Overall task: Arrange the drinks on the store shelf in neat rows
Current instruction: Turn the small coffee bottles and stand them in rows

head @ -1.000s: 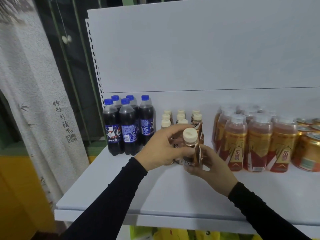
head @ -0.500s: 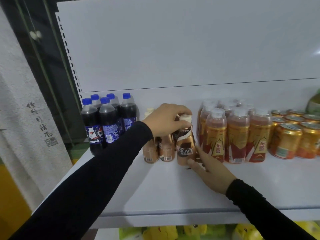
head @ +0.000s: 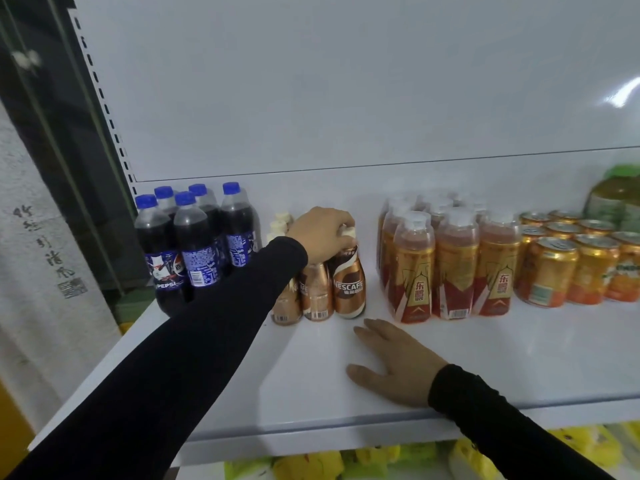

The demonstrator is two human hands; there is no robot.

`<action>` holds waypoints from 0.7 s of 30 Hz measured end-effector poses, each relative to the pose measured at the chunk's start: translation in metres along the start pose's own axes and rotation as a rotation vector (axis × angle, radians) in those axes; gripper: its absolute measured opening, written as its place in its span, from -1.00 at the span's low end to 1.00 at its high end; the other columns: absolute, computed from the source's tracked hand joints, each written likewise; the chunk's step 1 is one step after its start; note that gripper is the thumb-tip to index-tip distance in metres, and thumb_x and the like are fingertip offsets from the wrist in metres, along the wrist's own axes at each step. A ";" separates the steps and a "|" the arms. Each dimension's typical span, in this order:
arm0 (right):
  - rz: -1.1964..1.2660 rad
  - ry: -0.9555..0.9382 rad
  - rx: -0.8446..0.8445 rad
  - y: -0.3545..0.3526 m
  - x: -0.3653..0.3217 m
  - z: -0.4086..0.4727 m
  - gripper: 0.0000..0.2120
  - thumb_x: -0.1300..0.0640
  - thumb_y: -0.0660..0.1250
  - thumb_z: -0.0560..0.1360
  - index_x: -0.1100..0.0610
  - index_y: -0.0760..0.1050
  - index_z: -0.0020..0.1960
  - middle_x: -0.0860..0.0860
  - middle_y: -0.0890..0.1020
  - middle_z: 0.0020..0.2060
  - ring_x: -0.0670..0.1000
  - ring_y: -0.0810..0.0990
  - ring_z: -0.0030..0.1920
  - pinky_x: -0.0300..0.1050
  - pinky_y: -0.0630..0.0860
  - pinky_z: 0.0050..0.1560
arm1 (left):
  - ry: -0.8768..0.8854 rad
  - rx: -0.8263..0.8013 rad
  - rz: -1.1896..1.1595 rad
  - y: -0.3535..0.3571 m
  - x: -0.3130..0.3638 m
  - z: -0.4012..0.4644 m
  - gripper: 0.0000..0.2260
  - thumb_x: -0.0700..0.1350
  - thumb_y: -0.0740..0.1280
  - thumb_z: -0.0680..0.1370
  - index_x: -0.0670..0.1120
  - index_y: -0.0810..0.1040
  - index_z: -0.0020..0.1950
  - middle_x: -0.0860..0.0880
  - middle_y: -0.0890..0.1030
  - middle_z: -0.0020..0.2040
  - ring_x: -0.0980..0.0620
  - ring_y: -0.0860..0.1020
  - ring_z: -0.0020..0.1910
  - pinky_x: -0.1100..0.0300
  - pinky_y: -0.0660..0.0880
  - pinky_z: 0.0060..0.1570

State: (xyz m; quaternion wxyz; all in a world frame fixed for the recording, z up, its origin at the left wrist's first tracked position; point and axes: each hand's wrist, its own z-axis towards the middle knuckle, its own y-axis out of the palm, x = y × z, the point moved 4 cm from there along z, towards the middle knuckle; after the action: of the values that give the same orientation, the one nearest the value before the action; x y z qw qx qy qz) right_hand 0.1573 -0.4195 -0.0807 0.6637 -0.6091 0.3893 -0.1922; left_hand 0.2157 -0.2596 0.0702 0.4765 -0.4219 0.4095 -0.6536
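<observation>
Right hand [head: 398,365] is now lying flat near the shelf [head: 311,403] front edge; left hand [head: 323,233] is gripping the Nescafé bottle [head: 349,285] cap, and twisting could be toppling neighbours.

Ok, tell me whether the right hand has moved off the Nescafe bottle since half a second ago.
Yes. The right hand has pulled back toward the shelf's front edge, away from the Nescafe bottle, and lies flat on the shelf.
</observation>
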 end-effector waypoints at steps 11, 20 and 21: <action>-0.011 0.025 -0.032 0.003 0.002 0.003 -0.21 -0.42 0.03 0.51 -0.04 0.02 0.61 -0.01 -0.01 0.60 -0.01 -0.04 0.58 -0.10 -0.09 0.53 | -0.020 0.045 -0.036 0.004 0.003 0.002 -0.64 0.00 0.34 0.60 -0.05 0.52 0.38 -0.07 0.59 0.28 -0.05 0.54 0.20 0.24 0.35 0.02; -0.021 0.029 -0.034 0.003 0.001 0.003 -0.23 -0.42 0.04 0.52 -0.06 0.02 0.60 -0.02 0.00 0.60 -0.02 -0.02 0.58 -0.10 -0.07 0.53 | -0.012 -0.003 -0.057 0.007 0.002 -0.001 -0.59 0.04 0.33 0.61 -0.03 0.48 0.44 -0.08 0.58 0.30 -0.06 0.53 0.21 0.21 0.37 0.06; -0.021 0.030 -0.038 0.003 0.001 0.003 -0.23 -0.42 0.04 0.52 -0.06 0.02 0.60 -0.03 0.00 0.60 -0.02 -0.02 0.58 -0.10 -0.07 0.53 | -0.011 -0.009 -0.057 0.007 0.001 -0.002 -0.59 0.04 0.33 0.60 -0.03 0.48 0.43 -0.08 0.58 0.30 -0.06 0.53 0.21 0.20 0.37 0.05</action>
State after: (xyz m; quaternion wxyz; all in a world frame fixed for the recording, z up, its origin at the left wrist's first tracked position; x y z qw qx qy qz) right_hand 0.1600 -0.4177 -0.0843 0.6442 -0.6226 0.3963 -0.2008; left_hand 0.2160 -0.2617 0.0632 0.4579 -0.4392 0.3976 -0.6629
